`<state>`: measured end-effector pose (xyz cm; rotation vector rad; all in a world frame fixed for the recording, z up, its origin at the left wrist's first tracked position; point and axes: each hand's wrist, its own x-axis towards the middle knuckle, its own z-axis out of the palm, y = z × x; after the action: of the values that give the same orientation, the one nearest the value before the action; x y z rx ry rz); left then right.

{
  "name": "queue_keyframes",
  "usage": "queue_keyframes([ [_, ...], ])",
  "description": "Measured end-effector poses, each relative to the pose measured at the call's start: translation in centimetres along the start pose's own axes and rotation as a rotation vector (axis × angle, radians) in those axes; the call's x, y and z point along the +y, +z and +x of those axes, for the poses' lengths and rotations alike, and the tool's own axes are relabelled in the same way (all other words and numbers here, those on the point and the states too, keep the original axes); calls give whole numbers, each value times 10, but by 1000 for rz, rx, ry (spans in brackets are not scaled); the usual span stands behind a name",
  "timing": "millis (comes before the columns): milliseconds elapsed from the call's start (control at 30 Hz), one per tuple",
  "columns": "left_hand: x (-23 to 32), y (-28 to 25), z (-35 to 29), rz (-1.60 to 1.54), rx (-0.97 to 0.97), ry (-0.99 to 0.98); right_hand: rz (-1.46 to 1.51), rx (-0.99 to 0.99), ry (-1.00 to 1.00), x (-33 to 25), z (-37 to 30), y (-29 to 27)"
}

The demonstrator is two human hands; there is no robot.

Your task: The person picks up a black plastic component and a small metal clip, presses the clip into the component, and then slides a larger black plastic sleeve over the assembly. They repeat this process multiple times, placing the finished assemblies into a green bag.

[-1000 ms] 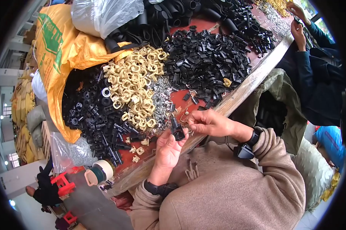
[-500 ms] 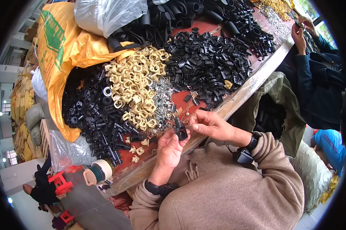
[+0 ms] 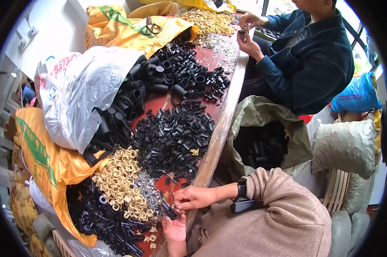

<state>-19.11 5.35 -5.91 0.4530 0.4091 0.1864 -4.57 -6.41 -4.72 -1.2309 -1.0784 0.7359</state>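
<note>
My left hand [image 3: 174,230] is closed round a black cylindrical plastic fitting [image 3: 170,211] above the table's near edge. Close against the fitting's upper end is my right hand [image 3: 196,197], its fingertips pinched together; whatever lies between them is too small to make out. Just beyond my hands spread a pile of small silvery metal clips [image 3: 147,188] and a heap of cream-coloured plastic rings [image 3: 120,182]. Black plastic fittings [image 3: 103,220] lie to the left of these, and a large heap of small black parts [image 3: 174,139] lies farther off.
A wooden rail [image 3: 221,135] edges the red table. An open sack of black parts [image 3: 266,147] stands to the right. Farther along, a co-worker [image 3: 300,60] holds a small part. White plastic [image 3: 79,98] and yellow sacks [image 3: 34,137] line the left; scissors [image 3: 150,28] lie on another.
The view has swung toward the right, bringing the co-worker and the table's far end into sight. My right fingertips have come closer to the fitting, which stays in my left hand.
</note>
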Motion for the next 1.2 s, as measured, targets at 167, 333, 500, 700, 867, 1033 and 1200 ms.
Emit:
queue_keyframes([
  [167, 3, 1, 2, 10, 13, -62, 1, 16, 32, 1, -4, -6],
  [333, 2, 1, 5, 72, -6, -46, -7, 51, 14, -2, -7, -9],
  [500, 0, 4, 6, 57, 74, -40, -36, 64, -17, -4, -7, -12],
  [700, -1, 3, 5, 72, 82, -28, -46, 69, -23, -7, -8, -12],
  [867, 0, 6, 5, 61, 90, -37, -43, 60, -33, -3, -8, -12],
  [1033, 0, -1, 5, 56, 41, -21, -58, 113, -23, -2, -9, -12],
  [1200, 0, -5, 6, 53, 2, -17, -64, 145, -17, -1, -9, -11],
])
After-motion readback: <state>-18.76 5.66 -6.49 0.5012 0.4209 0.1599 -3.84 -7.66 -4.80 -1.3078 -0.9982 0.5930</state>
